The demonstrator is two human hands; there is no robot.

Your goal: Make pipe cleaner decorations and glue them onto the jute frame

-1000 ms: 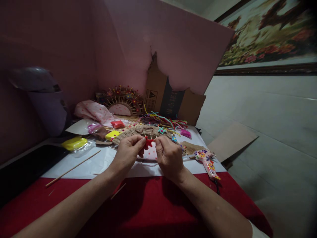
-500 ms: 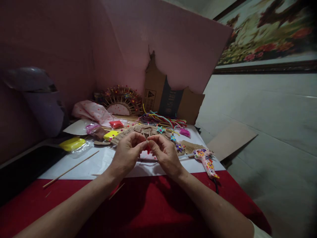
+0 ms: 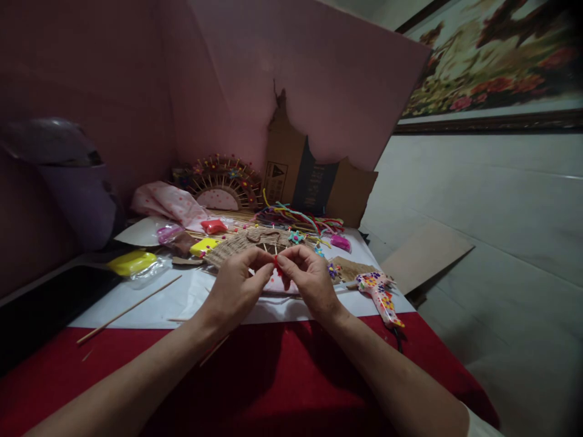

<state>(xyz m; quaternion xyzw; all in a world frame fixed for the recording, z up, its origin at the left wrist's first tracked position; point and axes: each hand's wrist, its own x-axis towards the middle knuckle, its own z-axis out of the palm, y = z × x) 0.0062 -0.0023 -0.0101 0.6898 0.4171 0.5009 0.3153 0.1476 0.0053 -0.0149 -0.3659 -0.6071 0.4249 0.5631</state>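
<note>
I see left hand [image 3: 234, 286] and right hand [image 3: 314, 282] pinching a red piece [image 3: 277, 265] mid-frame, likely for fine control; glue gun [image 3: 381, 296] lies right of centre, presumably for reach.

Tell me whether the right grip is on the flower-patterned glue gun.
No, the right grip pinches a small red piece, while the glue gun lies apart, farther right.

The bare left hand [image 3: 237, 282] and bare right hand [image 3: 310, 279] partly cover the small red piece [image 3: 278, 267].
We lose part of the tan twine-wrapped arch [image 3: 234, 244] behind them, the view's edges crop the flat black slab [image 3: 54, 312] and dark-framed painting [image 3: 492, 70], and we cannot read the torn brown cardboard's [image 3: 314, 179] print.
</note>
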